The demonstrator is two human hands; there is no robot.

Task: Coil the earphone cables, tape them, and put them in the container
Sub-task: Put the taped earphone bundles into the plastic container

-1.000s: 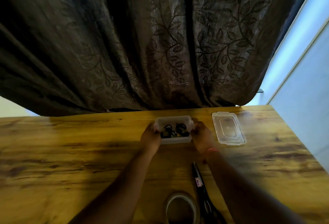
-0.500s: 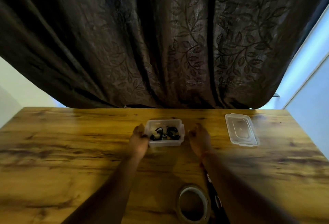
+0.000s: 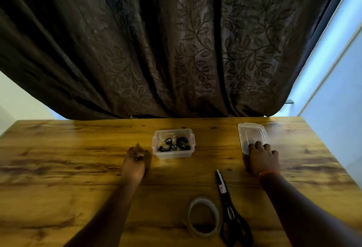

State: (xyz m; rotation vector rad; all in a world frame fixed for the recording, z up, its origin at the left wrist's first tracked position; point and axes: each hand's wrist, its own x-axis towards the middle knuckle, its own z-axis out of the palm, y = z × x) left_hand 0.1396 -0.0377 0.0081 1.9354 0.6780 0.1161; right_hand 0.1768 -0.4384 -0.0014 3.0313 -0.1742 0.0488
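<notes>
A small clear plastic container (image 3: 173, 155) stands open on the wooden table (image 3: 68, 168), with coiled black earphone cables (image 3: 176, 144) lying inside it. My left hand (image 3: 134, 163) rests on the table just left of the container, fingers loosely curled, holding nothing and blurred. The container's clear lid (image 3: 251, 133) lies flat at the right. My right hand (image 3: 262, 158) is laid over the lid's near end, with the fingers on top of it.
A roll of clear tape (image 3: 201, 200) and black scissors (image 3: 222, 188) lie near the front edge, between my forearms. A dark leaf-patterned curtain (image 3: 176, 50) hangs behind the table's far edge. A pale wall runs along the right side.
Both hands have let go of the container. The right hand has moved right onto the lid, and the left hand has drawn back a little to the left.
</notes>
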